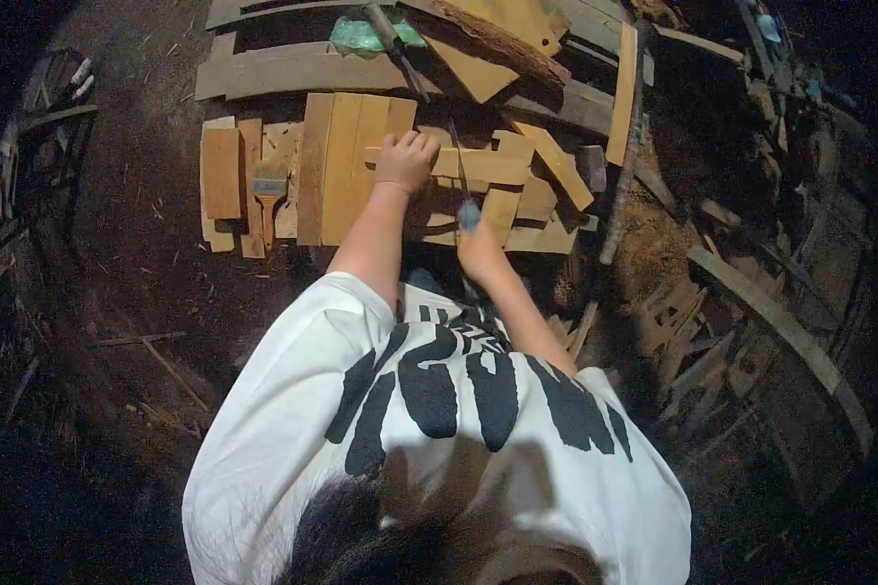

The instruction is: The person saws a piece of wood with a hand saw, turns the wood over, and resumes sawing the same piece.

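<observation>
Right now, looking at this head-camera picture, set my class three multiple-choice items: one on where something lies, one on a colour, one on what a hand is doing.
1. Where does the paintbrush lie?
A. On the wood pieces left of the left hand
B. On the dirt beside the right hand
C. On the white T-shirt

2. What colour is the handle end of the tool at the right hand?
A. Red
B. Light blue
C. Yellow

3. What is the left hand doing?
A. Hanging free in the air
B. Holding the paintbrush
C. Pressing down on a wooden strip

Answers:
1 A, the brush rests on pale boards at the left of the pile.
2 B, a light blue end shows just above the right hand.
3 C, the closed fingers rest on the strip's left end.
</observation>
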